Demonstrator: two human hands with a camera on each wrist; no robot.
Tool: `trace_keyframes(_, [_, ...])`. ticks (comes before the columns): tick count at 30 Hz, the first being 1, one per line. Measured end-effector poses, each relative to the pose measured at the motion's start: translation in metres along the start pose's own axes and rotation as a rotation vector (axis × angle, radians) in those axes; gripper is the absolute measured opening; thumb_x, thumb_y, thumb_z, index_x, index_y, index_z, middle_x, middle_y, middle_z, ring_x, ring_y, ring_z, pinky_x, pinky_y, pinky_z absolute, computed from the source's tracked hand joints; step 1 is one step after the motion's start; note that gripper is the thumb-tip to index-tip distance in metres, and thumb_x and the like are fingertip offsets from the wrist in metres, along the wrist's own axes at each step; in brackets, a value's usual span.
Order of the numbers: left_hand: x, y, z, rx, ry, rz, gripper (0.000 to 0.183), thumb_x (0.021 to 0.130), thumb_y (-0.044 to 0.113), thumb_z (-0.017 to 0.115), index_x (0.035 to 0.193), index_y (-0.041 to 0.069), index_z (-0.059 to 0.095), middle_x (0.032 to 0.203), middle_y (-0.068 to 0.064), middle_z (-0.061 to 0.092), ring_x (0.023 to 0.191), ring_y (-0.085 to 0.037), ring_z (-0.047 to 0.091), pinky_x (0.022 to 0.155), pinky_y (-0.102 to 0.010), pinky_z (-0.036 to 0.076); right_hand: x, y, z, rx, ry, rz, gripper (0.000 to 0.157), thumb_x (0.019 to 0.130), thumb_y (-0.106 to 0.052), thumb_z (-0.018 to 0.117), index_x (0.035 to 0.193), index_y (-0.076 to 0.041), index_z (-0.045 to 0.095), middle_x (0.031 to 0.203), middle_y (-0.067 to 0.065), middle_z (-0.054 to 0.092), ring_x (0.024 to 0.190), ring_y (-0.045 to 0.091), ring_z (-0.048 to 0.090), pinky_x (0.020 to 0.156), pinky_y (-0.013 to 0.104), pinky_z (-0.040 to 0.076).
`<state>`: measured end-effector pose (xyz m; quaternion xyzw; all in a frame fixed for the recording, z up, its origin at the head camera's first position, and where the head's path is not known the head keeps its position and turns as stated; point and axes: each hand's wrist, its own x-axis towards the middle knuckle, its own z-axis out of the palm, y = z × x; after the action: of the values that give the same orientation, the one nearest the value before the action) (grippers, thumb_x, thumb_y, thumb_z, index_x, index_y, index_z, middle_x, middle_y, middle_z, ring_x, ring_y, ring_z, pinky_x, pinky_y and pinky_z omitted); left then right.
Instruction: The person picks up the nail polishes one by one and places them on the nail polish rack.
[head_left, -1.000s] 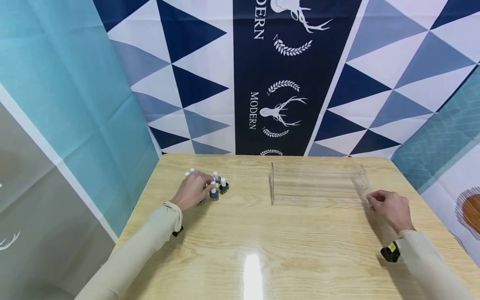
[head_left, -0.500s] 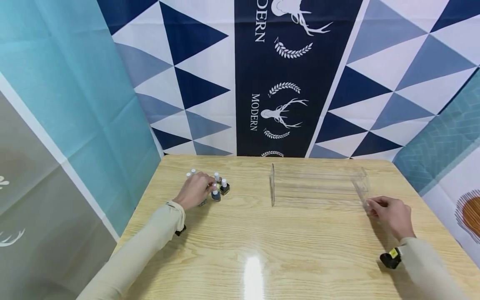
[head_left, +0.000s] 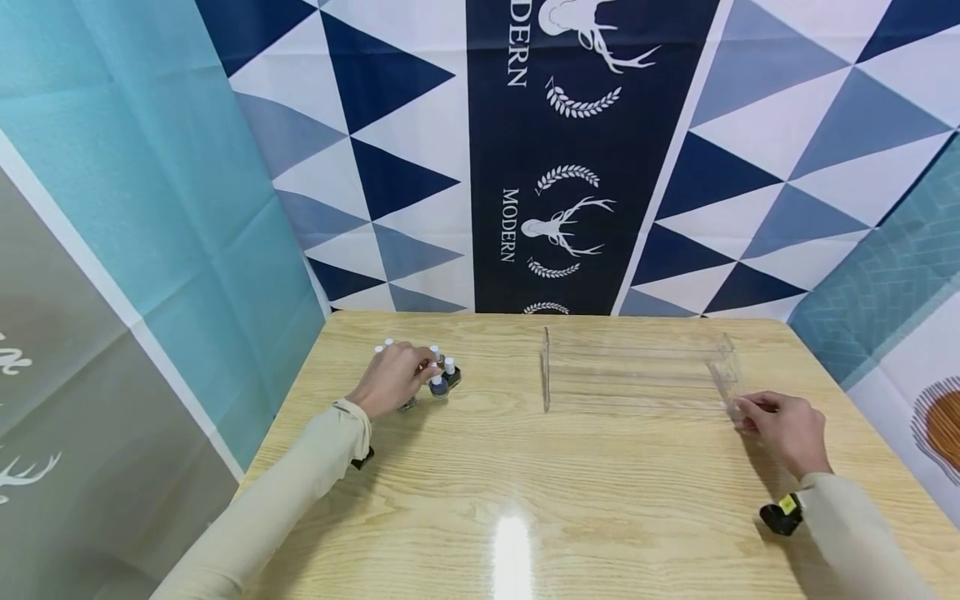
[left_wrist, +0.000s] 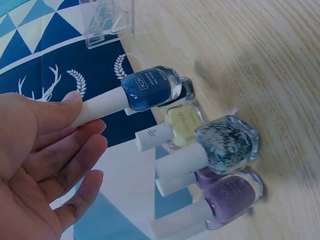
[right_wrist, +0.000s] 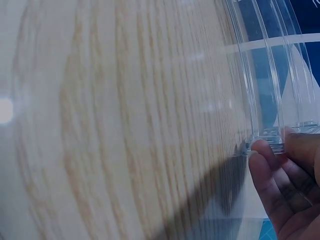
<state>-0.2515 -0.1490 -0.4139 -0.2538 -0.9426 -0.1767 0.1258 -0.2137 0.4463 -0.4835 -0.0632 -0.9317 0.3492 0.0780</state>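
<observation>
My left hand is at the cluster of nail polish bottles on the table's left side. In the left wrist view, its thumb and fingers pinch the white cap of a blue nail polish bottle. Close by stand a pale yellow bottle, a speckled grey bottle and a purple bottle, all white-capped. My right hand pinches the near right corner of a clear acrylic rack; its thumb and fingertips meet on the clear edge in the right wrist view.
A dark bottle stands just right of the blue one. The wooden table reaches back to a patterned cloth. A teal cloth hangs along the left side.
My left hand has shifted slightly right with the blue bottle, bringing it closer to the dark bottle. My right hand's fingers have come onto the rack's near right corner. The rack stays put.
</observation>
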Motion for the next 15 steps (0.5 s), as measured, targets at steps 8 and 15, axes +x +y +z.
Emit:
trace_keyframes(8, [0.007, 0.009, -0.004, 0.005, 0.013, 0.031, 0.012, 0.097, 0.021, 0.075, 0.101, 0.010, 0.079, 0.082, 0.002, 0.073, 0.070, -0.010, 0.063, 0.062, -0.029, 0.053, -0.001, 0.002, -0.001, 0.015, -0.005, -0.011, 0.037, 0.108, -0.020, 0.057, 0.120, 0.015, 0.065, 0.087, 0.019, 0.075, 0.066, 0.013, 0.073, 0.057, 0.023, 0.056])
trace_keyframes(15, [0.014, 0.015, -0.007, -0.010, 0.006, 0.054, 0.012, 0.097, 0.021, 0.075, 0.102, 0.011, 0.080, 0.085, 0.001, 0.075, 0.075, -0.011, 0.067, 0.066, -0.030, 0.055, 0.000, 0.001, 0.000, 0.013, -0.010, 0.027, 0.036, 0.107, -0.020, 0.058, 0.119, 0.013, 0.066, 0.090, 0.018, 0.074, 0.068, 0.012, 0.072, 0.058, 0.023, 0.056])
